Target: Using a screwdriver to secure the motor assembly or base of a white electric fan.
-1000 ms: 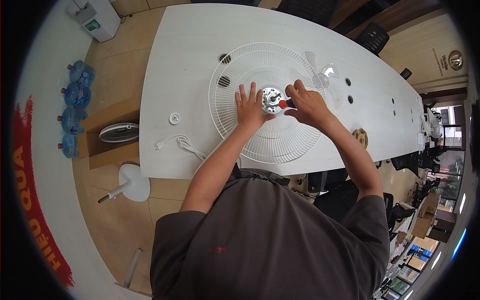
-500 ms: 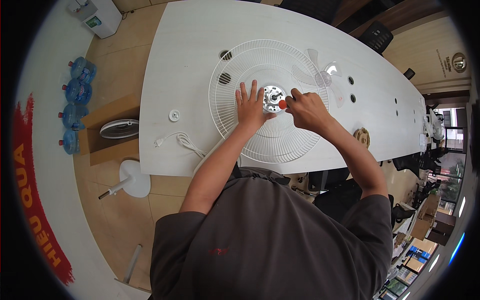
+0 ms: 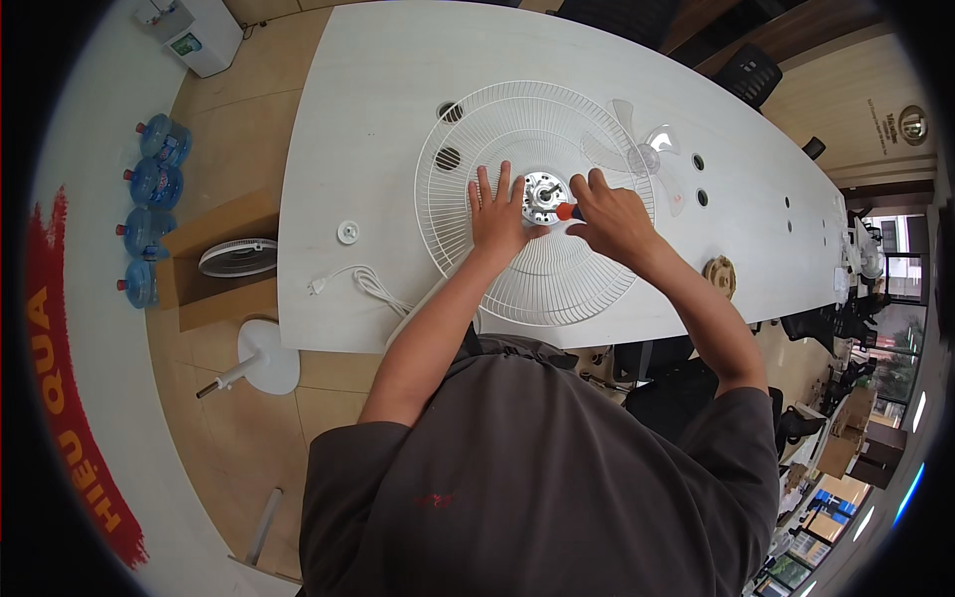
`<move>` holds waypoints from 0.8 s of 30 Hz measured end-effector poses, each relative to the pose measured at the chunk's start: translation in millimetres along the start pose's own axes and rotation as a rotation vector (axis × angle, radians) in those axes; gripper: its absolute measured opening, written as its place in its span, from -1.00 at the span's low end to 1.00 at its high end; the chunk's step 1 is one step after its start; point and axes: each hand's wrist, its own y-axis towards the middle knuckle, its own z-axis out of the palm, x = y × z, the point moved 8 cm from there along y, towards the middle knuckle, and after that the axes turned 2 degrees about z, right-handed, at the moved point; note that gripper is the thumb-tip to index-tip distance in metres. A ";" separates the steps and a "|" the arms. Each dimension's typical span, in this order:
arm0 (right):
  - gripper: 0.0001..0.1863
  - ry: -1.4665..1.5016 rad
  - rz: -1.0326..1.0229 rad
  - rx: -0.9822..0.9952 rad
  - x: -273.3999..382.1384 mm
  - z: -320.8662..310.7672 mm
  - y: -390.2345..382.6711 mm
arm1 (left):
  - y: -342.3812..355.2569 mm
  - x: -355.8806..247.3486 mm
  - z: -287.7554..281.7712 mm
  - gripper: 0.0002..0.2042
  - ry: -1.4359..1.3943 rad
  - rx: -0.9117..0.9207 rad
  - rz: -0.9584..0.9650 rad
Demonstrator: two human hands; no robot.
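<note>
A round white wire fan guard (image 3: 572, 289) lies on the white table around the fan's motor hub (image 3: 543, 185), from which a short shaft sticks up. My left hand (image 3: 496, 221) rests with fingers spread on the guard wires, its thumb and fingers beside the hub. A screwdriver (image 3: 565, 211) with an orange and dark handle is gripped in my right hand (image 3: 612, 217). Its shank points left toward the hub's lower part; whether its tip sits in a screw is too small to tell. Clear fan blades (image 3: 646, 157) lie partly under the guard's right rim.
Left on the table are a small white round cap (image 3: 347, 232) and a white power cord (image 3: 368, 282). A brown roundish item (image 3: 719, 276) sits at right. On the floor are an open carton (image 3: 224, 219) holding another guard, a white fan base (image 3: 269, 358) and several water bottles (image 3: 149, 234).
My right hand has tilted, and the screwdriver, earlier seen nearly end-on, now shows its side with the shank toward the hub. My left hand stays in place; the guard has barely shifted.
</note>
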 end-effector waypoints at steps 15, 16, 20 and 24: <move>-0.82 -0.123 -0.242 -0.045 13.1 2.9 -10.9 | -2.1 -2.9 -4.2 0.03 -0.002 0.005 -0.002; -0.82 -0.111 -0.209 -0.014 12.5 3.6 -7.6 | -2.4 -2.8 -4.0 0.03 0.015 0.013 -0.003; -0.83 -0.045 -0.140 0.064 11.5 2.2 2.7 | -2.2 -1.0 -4.3 0.02 0.002 0.024 -0.015; -0.84 0.028 -0.068 0.074 8.2 1.5 11.3 | -1.4 -1.8 -3.4 0.03 0.012 0.052 -0.032</move>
